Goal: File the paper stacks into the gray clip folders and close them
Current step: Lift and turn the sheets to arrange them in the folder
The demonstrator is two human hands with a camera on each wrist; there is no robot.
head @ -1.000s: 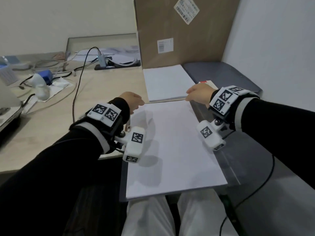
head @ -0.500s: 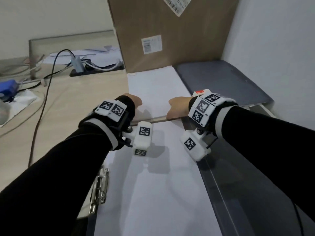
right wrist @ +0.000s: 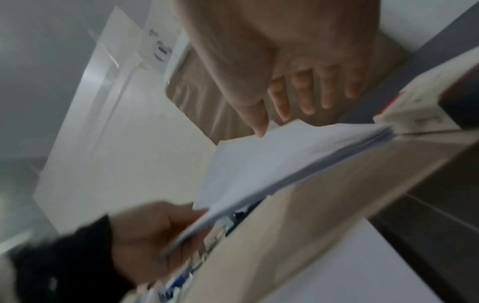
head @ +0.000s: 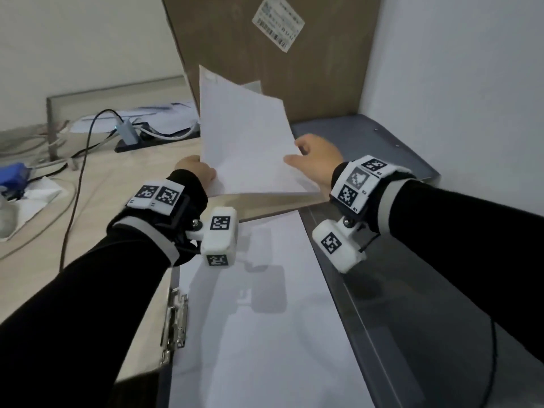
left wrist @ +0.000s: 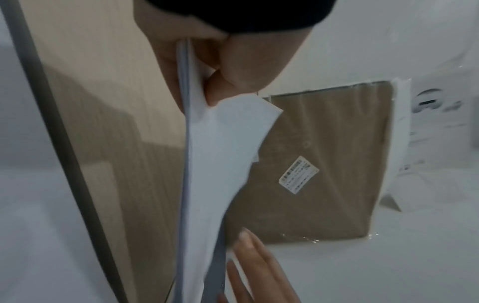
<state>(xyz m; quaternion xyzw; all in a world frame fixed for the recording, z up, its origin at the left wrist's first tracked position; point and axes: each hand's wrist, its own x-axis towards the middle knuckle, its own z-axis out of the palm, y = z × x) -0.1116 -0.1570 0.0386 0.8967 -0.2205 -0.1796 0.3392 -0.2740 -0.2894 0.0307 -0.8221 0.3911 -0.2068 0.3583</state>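
Observation:
A white paper stack [head: 244, 142] is tilted up off the desk in front of the cardboard box. My left hand [head: 194, 169] grips its lower left corner, thumb on top [left wrist: 220, 61]. My right hand [head: 315, 154] pinches the right edge, thumb on the front and straight fingers [left wrist: 256, 264] behind. Nearer me lies an open gray clip folder [head: 412, 319] with another paper stack [head: 259, 319] inside and its metal clip [head: 173, 325] at the left edge. A closed gray folder [head: 368, 142] lies at the back right.
A tall cardboard box [head: 265, 69] stands against the wall just behind the lifted paper. Cables, a power strip [head: 129, 136] and a crumpled tissue [head: 32, 198] occupy the wooden desk [head: 117, 187] to the left. A white wall [head: 456, 83] bounds the right side.
The paper stack lay flat on the desk with both hands at its near edge. Now both hands have lifted it, and it is tilted up towards the box.

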